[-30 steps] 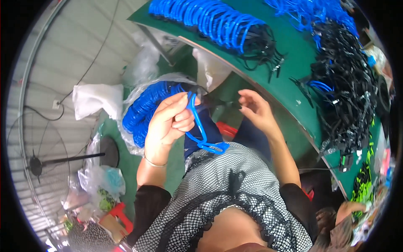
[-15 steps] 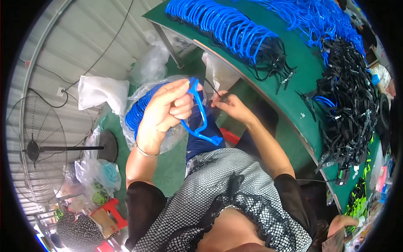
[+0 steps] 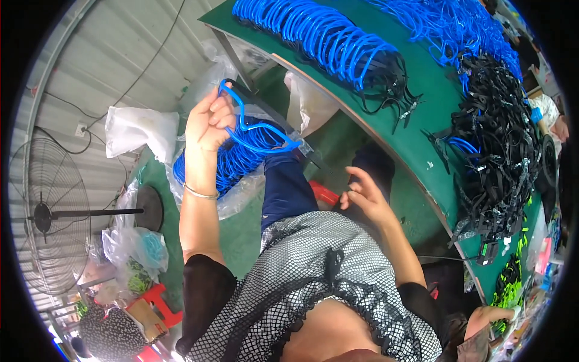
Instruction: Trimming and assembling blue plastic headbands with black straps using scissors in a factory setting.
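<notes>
My left hand [image 3: 210, 120] is raised and closed around a bent, glossy blue frame [image 3: 265, 128], a thin rubbery loop whose kind I cannot make out. A dark strap [image 3: 259, 102] runs from the frame's upper end down toward the right. Lower and to the right, my right hand [image 3: 368, 196] is held above my lap with its fingers apart and nothing visible in them. Under the left hand, a pile of similar blue pieces [image 3: 208, 160] lies in a clear plastic bag [image 3: 238, 204] beside my leg.
A green table [image 3: 410, 136] curves along the front and right. On it lie a row of blue loops with black straps [image 3: 319, 39], a blue heap [image 3: 458, 30] and a heap of black straps [image 3: 500, 139]. A fan [image 3: 45, 214] stands left. Another person's arm [image 3: 482, 320] shows lower right.
My left hand has moved up and left with the blue frame. My right hand has let go of the black strap, drawn back toward my body and spread its fingers.
</notes>
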`<state>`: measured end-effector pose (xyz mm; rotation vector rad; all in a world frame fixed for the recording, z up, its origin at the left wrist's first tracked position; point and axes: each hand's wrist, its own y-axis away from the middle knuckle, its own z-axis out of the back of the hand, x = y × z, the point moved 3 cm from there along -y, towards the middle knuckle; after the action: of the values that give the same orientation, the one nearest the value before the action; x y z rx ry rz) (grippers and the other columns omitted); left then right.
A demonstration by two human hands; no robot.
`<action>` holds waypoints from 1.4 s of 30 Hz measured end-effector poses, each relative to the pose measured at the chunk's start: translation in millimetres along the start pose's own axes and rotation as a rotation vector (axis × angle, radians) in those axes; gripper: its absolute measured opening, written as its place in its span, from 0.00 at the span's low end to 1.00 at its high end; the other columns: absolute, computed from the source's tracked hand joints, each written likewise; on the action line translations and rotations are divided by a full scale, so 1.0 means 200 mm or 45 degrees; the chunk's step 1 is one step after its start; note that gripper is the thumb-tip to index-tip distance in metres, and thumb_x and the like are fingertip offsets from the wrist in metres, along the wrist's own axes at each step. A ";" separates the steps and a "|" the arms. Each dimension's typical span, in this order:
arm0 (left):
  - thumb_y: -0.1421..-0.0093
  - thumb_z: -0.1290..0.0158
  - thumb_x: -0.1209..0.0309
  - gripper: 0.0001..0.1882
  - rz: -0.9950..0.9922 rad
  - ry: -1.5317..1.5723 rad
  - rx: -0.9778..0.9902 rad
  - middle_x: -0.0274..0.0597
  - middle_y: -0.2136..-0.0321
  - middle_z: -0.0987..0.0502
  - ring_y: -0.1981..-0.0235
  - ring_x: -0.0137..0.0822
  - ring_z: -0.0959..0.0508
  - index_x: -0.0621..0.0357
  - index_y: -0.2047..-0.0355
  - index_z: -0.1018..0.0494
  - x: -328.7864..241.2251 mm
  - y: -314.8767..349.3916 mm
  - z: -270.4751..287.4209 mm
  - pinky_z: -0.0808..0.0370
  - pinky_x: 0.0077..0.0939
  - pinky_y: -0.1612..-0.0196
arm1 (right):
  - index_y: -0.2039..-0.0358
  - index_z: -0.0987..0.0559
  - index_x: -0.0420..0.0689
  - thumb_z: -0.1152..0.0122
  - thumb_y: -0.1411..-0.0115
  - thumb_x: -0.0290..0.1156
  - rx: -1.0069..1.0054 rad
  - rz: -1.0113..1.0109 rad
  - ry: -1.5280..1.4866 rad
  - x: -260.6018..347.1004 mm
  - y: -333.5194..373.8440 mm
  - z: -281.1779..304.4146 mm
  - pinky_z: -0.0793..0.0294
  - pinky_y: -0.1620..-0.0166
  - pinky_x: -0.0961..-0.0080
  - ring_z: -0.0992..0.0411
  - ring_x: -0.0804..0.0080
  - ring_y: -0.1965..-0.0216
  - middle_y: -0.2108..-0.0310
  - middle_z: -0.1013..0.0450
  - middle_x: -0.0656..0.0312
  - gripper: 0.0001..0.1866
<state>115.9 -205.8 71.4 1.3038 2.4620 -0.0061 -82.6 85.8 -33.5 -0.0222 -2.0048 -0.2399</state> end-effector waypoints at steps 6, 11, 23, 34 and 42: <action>0.39 0.56 0.70 0.13 0.106 0.196 -0.023 0.29 0.84 0.40 0.89 0.20 0.45 0.67 0.57 0.33 0.13 -0.08 0.09 0.50 0.15 0.86 | 0.53 0.31 0.32 0.53 0.44 0.24 0.291 0.072 -0.419 0.19 0.23 0.00 0.32 0.53 0.71 0.29 0.65 0.59 0.62 0.27 0.51 0.17; 0.38 0.56 0.69 0.14 0.244 0.370 0.000 0.30 0.83 0.39 0.88 0.20 0.43 0.67 0.57 0.33 0.39 -0.06 0.01 0.48 0.15 0.85 | 0.67 0.23 0.37 0.44 0.49 0.24 0.107 0.499 1.059 0.39 0.14 -0.03 0.33 0.57 0.72 0.31 0.61 0.64 0.65 0.30 0.51 0.08; 0.40 0.53 0.63 0.17 -0.477 -2.012 -0.460 0.46 0.64 0.25 0.59 0.41 0.27 0.62 0.56 0.29 0.52 0.04 0.29 0.31 0.31 0.55 | 0.69 0.25 0.33 0.48 0.41 0.26 -0.074 0.617 0.653 0.31 -0.05 -0.09 0.29 0.66 0.80 0.31 0.74 0.65 0.64 0.31 0.57 0.08; 0.45 0.50 0.74 0.11 -0.018 -2.079 0.518 0.41 0.72 0.25 0.70 0.29 0.26 0.66 0.61 0.29 0.78 0.12 -0.10 0.30 0.22 0.67 | 0.68 0.25 0.37 0.45 0.43 0.26 -0.019 0.199 0.839 0.45 -0.04 -0.13 0.32 0.67 0.80 0.32 0.78 0.71 0.73 0.29 0.61 0.06; 0.43 0.49 0.70 0.11 0.328 -1.991 0.531 0.37 0.76 0.26 0.73 0.23 0.29 0.65 0.63 0.28 0.79 0.13 -0.18 0.32 0.20 0.70 | 0.74 0.22 0.41 0.41 0.47 0.31 0.115 0.034 1.245 0.58 -0.08 -0.15 0.36 0.77 0.74 0.34 0.71 0.83 0.85 0.31 0.57 0.07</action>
<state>45.8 -58.7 59.9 1.0156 0.9505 -1.0580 -108.6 53.4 80.3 0.1076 -1.0378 -0.1046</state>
